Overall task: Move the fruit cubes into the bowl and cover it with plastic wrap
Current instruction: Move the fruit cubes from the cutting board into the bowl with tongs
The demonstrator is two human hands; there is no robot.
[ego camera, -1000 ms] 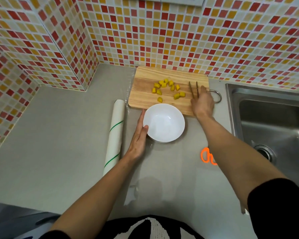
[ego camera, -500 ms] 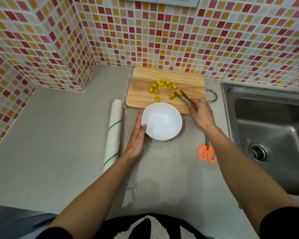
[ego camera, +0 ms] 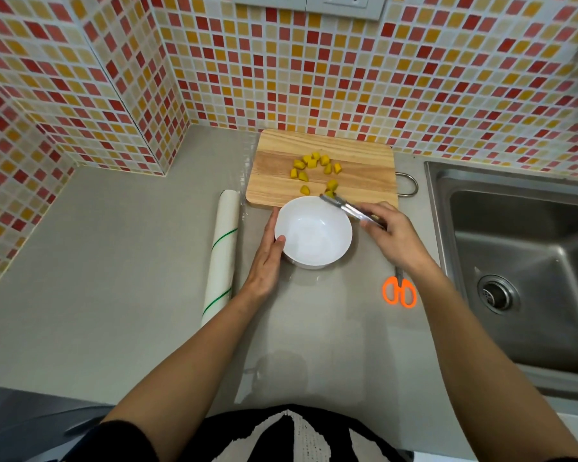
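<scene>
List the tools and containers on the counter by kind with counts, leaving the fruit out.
White round bowl: 1
Wooden cutting board: 1
White roll of plastic wrap: 1
Orange-handled scissors: 1
Metal tongs: 1
Total: 5

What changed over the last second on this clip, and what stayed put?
The right hand took up the tongs from the cutting board, swung them left, closed on a fruit cube and carried it to the bowl rim. The left hand still steadies the bowl. The plastic wrap roll, scissors and other cubes have not moved.
</scene>
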